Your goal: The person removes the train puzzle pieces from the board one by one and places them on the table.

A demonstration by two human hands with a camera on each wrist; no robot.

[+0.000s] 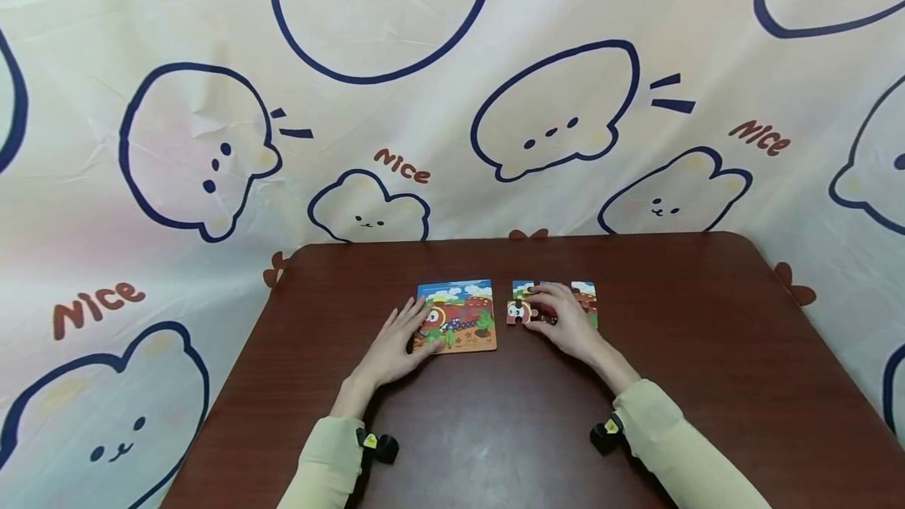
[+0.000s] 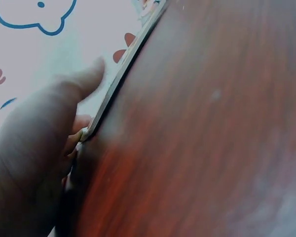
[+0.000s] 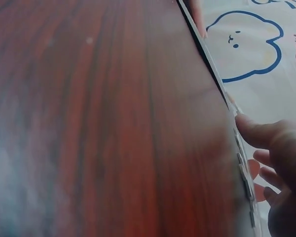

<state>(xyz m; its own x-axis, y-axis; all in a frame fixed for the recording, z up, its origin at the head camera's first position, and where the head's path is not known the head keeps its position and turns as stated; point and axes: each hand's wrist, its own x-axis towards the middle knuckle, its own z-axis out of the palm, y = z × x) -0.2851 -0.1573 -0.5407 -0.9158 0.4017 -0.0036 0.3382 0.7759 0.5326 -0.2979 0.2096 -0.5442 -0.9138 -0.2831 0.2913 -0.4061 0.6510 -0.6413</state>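
In the head view a square picture puzzle board [image 1: 463,313], with a red cartoon figure, sky and green plants, lies flat on the table. My left hand [image 1: 399,340] rests on its left side, fingers straight and thumb at the lower left corner. To the right lies a group of loose jigsaw pieces [image 1: 584,289], partly covered by my right hand [image 1: 566,320]. Thumb and forefinger of that hand pinch a jigsaw piece [image 1: 518,313] with a cartoon eye, at the group's left side. In the right wrist view the thumb meets the pieces' edge [image 3: 244,168].
The dark brown wooden table [image 1: 481,430] extends around the puzzle on all sides. Behind it hangs a pale cloth [image 1: 438,116] printed with cartoon bears. Black wrist cameras [image 1: 385,448] are strapped at both light green sleeves [image 1: 325,454].
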